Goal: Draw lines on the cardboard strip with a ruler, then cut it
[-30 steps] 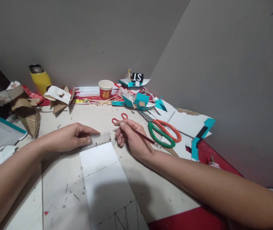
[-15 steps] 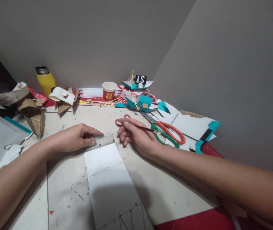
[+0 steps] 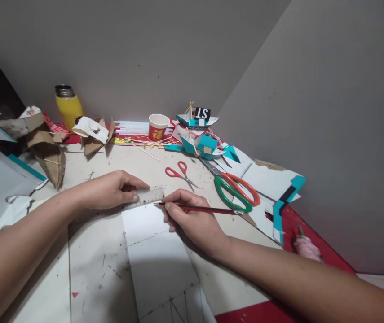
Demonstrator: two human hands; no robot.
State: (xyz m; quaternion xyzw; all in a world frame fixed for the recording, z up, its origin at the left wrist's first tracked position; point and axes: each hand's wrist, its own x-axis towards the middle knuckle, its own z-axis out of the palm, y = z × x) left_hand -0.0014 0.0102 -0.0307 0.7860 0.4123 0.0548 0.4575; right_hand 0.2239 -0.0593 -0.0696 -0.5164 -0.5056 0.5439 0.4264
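Observation:
My left hand [image 3: 111, 190] presses its fingertips down on a clear ruler [image 3: 147, 196] lying across the top of a white paper strip [image 3: 154, 255]. My right hand [image 3: 192, 220] pinches a dark red pencil [image 3: 205, 209], whose tip meets the ruler's lower edge over the paper. A pencil line crosses the strip lower down, and drawn lines show at its near end.
Small red scissors [image 3: 180, 172] and large green-and-orange scissors [image 3: 235, 188] lie beyond my right hand. At the back stand a yellow flask [image 3: 68, 107], a red paper cup [image 3: 158, 127], teal paper boats [image 3: 198, 144], wooden sticks and cardboard pieces [image 3: 52, 154]. Grey walls close the corner.
My right hand has come down from beside the small red scissors to the ruler's lower edge, bringing the pencil tip onto the paper. My left hand has stayed on the ruler.

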